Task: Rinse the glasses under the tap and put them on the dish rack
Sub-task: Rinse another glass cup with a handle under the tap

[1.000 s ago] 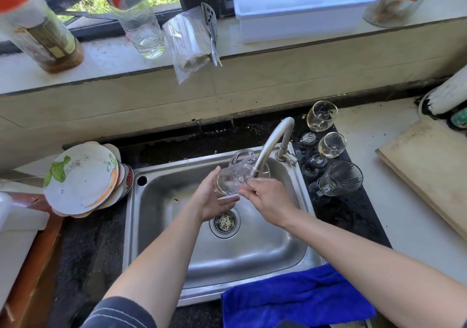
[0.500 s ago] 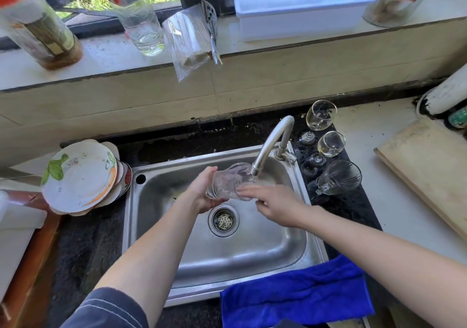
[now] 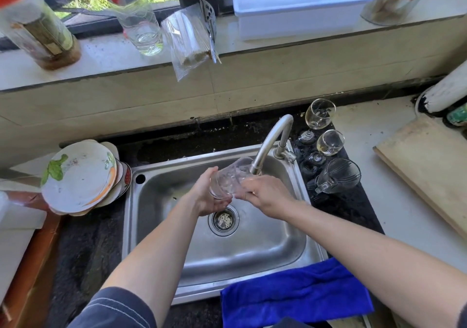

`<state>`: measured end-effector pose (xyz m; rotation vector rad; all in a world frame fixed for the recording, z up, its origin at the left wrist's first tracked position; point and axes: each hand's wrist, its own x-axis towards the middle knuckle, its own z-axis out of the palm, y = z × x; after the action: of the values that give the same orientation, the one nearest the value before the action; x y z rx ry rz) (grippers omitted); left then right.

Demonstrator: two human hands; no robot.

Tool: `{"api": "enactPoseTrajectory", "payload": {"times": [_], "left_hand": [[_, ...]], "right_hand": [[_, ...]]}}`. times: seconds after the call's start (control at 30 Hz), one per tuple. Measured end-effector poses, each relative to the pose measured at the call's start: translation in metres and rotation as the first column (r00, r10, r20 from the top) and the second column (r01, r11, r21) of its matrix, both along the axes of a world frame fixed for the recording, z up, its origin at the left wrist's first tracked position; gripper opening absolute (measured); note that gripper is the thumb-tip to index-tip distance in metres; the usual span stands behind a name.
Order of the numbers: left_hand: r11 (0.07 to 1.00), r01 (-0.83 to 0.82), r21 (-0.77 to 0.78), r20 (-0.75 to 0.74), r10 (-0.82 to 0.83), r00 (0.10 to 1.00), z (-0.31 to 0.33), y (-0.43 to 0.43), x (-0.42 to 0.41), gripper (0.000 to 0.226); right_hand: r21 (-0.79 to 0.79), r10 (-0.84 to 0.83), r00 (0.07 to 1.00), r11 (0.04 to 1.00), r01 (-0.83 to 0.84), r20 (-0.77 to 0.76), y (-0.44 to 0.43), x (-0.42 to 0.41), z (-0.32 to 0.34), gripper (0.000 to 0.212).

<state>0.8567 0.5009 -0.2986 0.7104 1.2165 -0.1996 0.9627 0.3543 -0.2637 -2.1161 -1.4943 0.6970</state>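
Here left hand (image 3: 208,197) cups a clear cylindrical glass (image 3: 231,180); right hand (image 3: 266,193) grips it under the steel tap (image 3: 271,139).

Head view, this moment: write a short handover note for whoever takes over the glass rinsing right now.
Left hand: grips the glass round its base, tilted, mouth toward the tap spout, over the sink.
Right hand: fingertips on the glass's side; whether it grips cannot be told.
Right of the sink: a wine glass and a small glass standing, a mug on its side; rinsed or not cannot be told.
Done: one glass brought to the tap.
Left: finish rinsing it, set it on the dish rack, not in view, then the others.
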Motion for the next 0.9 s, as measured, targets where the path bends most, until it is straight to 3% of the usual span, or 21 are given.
{"api": "enactPoseTrajectory", "payload": {"times": [0.07, 0.13, 0.2, 0.27, 0.33, 0.43, 0.57, 0.73, 0.9], "left_hand": [[0.996, -0.084, -0.016, 0.076, 0.085, 0.993, -0.002, -0.004, -0.005, 0.061], [0.971, -0.222, -0.084, 0.205, 0.235, 0.95, -0.001, -0.014, -0.004, 0.057], [0.931, -0.335, -0.144, 0.267, 0.363, 0.893, 0.001, -0.019, -0.001, 0.054], [0.91, -0.378, -0.17, 0.231, 0.41, 0.882, 0.0, -0.015, -0.001, 0.057], [0.936, -0.322, -0.139, 0.182, 0.344, 0.921, -0.002, -0.013, -0.003, 0.056], [0.969, -0.231, -0.092, 0.13, 0.241, 0.962, -0.001, -0.015, 0.001, 0.037], [0.993, -0.113, -0.018, 0.013, 0.113, 0.994, 0.0, -0.006, 0.0, 0.036], [0.999, -0.032, -0.043, -0.049, 0.03, 0.998, 0.006, -0.006, 0.005, 0.035], [0.998, 0.059, 0.031, -0.113, -0.055, 0.992, 0.006, 0.003, 0.002, 0.041]], "right_hand": [[0.057, -0.194, 0.977, 0.978, 0.199, -0.089, 0.002, -0.003, 0.002, 0.025], [0.02, -0.285, 0.948, 0.957, 0.291, -0.142, 0.009, -0.013, 0.003, 0.027], [-0.048, -0.247, 0.937, 0.969, 0.242, -0.248, 0.011, -0.026, -0.001, 0.039], [-0.114, -0.061, 0.974, 0.993, 0.037, -0.218, -0.001, -0.022, -0.001, 0.044], [-0.22, 0.164, 0.986, 0.961, -0.164, -0.022, -0.01, -0.003, 0.002, 0.042], [-0.212, 0.237, 0.947, 0.958, -0.192, 0.217, -0.004, 0.006, 0.006, 0.047], [-0.238, 0.333, 0.935, 0.924, -0.299, 0.118, -0.015, 0.004, -0.001, 0.054], [-0.233, 0.32, 0.895, 0.938, -0.255, 0.312, -0.006, 0.011, 0.008, 0.066], [-0.277, 0.393, 0.899, 0.901, -0.334, 0.194, -0.017, 0.013, 0.001, 0.055]]}}
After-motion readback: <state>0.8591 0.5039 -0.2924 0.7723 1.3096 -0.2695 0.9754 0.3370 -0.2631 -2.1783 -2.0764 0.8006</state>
